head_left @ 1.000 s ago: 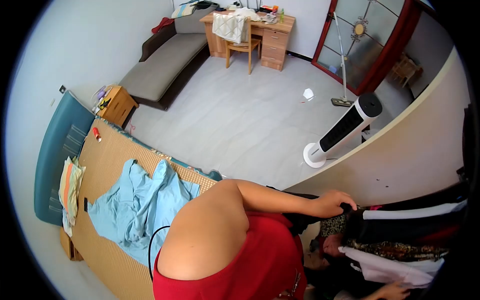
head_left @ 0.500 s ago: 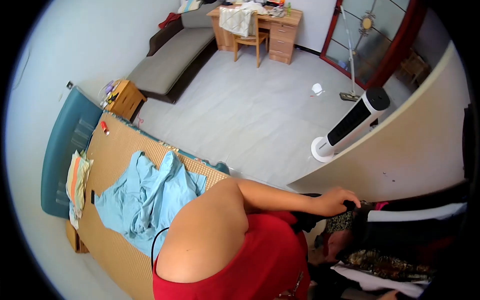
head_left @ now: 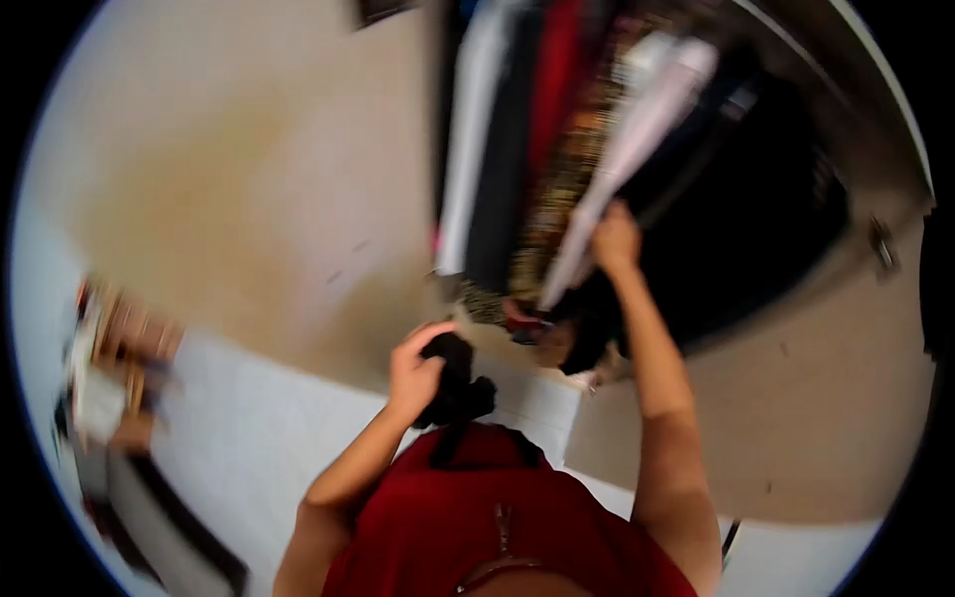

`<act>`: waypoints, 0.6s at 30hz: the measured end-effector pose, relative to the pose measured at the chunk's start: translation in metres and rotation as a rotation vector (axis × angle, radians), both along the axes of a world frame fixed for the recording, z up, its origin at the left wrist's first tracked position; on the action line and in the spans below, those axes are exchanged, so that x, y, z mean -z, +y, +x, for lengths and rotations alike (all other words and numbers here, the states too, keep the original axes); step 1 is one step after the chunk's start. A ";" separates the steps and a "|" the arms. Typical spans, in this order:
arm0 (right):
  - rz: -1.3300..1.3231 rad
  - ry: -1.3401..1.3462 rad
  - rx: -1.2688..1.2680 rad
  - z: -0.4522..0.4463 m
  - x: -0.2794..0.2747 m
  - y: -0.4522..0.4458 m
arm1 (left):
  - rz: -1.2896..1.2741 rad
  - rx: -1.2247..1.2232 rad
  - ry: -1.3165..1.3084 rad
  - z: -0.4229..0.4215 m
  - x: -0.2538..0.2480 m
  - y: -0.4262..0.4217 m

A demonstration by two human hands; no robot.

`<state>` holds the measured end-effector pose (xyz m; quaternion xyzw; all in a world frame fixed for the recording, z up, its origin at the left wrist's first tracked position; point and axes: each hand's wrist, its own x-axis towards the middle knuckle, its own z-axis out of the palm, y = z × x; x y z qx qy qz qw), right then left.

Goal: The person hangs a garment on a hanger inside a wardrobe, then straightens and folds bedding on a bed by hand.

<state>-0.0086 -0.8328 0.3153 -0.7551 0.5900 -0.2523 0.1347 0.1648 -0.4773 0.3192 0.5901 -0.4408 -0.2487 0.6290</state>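
My left hand (head_left: pixel 412 374) is closed around a bunched black cloth item (head_left: pixel 456 386), held in front of my red top; its exact kind cannot be made out. Among the hanging clothes, my right hand (head_left: pixel 617 241) reaches up against a pale pink garment (head_left: pixel 637 129) and the dark garments (head_left: pixel 741 214) beside it. Blur hides its fingers, so I cannot tell if they grip anything. Left of that hand hang a patterned brown garment (head_left: pixel 569 174), a red one (head_left: pixel 553 90), a black one (head_left: pixel 497 169) and a white one (head_left: pixel 474 129).
A beige panel (head_left: pixel 249 179) stands left of the clothes, with another beige surface (head_left: pixel 796 418) to the right. Pale floor (head_left: pixel 259 418) spreads below. At the far left are a blurred wooden desk and chair (head_left: pixel 134 348) and a grey sofa (head_left: pixel 149 507).
The view has swung from the bed and room to the hanging clothes. My left hand with the black cloth item now shows fully, and my right arm has come into sight among the garments.
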 end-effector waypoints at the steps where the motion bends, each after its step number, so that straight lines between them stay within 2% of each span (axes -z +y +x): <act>1: -0.071 -0.043 0.013 0.002 -0.010 0.018 | 0.035 0.027 0.043 -0.005 -0.001 -0.010; 3: -0.344 -0.041 -0.114 -0.007 0.011 0.005 | 0.071 0.090 0.150 -0.006 0.006 -0.036; 8: -0.387 -0.034 -0.138 0.004 0.005 0.026 | 0.086 0.175 0.238 0.004 -0.009 -0.067; 13: -0.333 0.003 -0.074 0.009 -0.002 0.031 | 0.079 0.246 0.188 0.017 -0.018 -0.103; 16: -0.361 0.069 -0.103 0.001 -0.008 0.030 | 0.078 0.286 0.180 0.023 -0.011 -0.125; 18: -0.462 0.009 -0.133 -0.009 -0.023 0.031 | 0.047 0.291 0.196 0.018 -0.018 -0.130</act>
